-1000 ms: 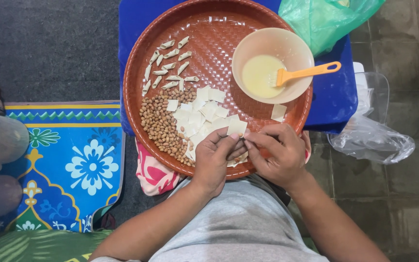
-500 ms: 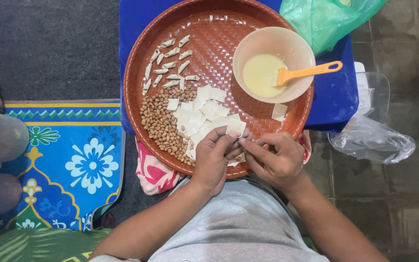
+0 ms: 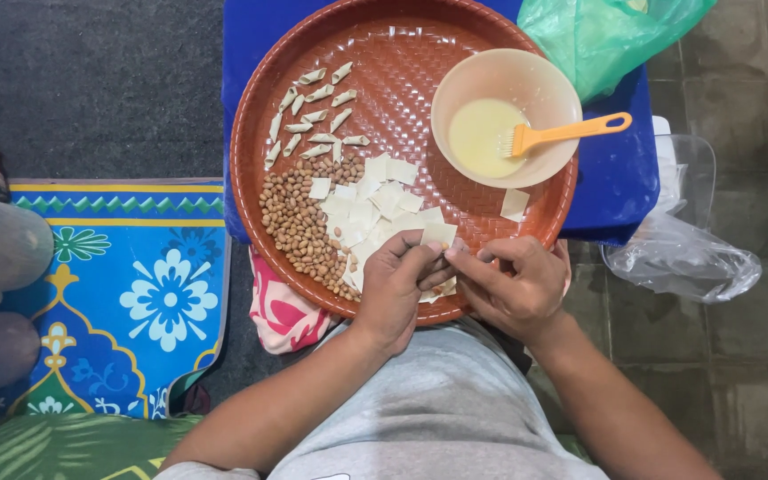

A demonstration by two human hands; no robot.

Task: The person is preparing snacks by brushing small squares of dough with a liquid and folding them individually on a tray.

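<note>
Round brown tray point(image 3: 384, 53) holds peanuts point(image 3: 300, 227), rolled pieces point(image 3: 313, 116), cream bowl point(image 3: 500, 116) with orange brush point(image 3: 571, 132); left hand point(image 3: 397, 284) and right hand point(image 3: 513, 284) meet at near rim, fingers pinching a dough square point(image 3: 439, 235).

There is only one view, from a camera worn on the person's head. It looks almost straight down, so the person's own torso and forearms enter from the bottom edge. The round tray point(image 3: 251, 151) fills the upper middle of the frame and is quite near. The patterned mat point(image 3: 135, 293) lies at the left and the tiled floor point(image 3: 740, 356) at the right.
</note>
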